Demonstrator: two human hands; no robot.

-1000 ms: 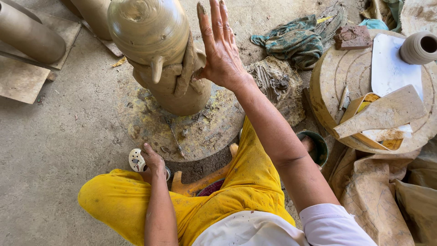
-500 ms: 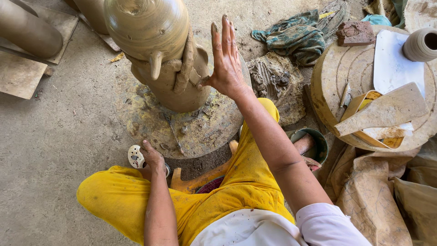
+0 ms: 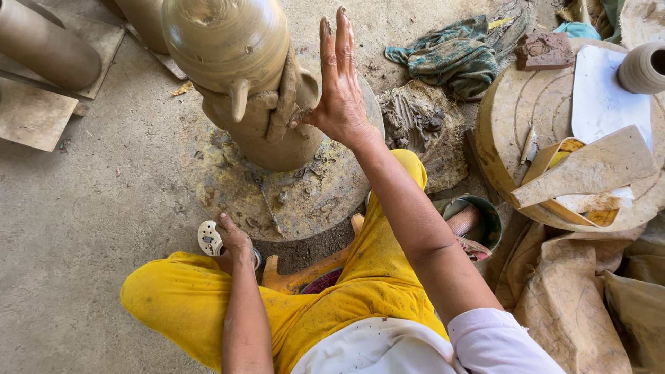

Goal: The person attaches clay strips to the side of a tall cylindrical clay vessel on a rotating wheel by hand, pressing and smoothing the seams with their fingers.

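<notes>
Right hand (image 3: 338, 97): fingers spread flat and open, clay-smeared, thumb touching the side of the tall clay pot (image 3: 246, 76). Pot stands upright on the round turntable (image 3: 277, 194). Left hand (image 3: 234, 241): fingers loosely curled, gripping nothing, resting at the turntable's near edge beside a sandal (image 3: 208, 237).

Clay pot (image 3: 239, 76): tall, wet, tan, bulging ridged body with small lugs, upright at centre of round wheel (image 3: 228, 194). Wheel flat on floor, clay-smeared, at 11 o'clock from knees. Right hand (image 3: 339, 90) open, touching pot's 3 o'clock side.
</notes>
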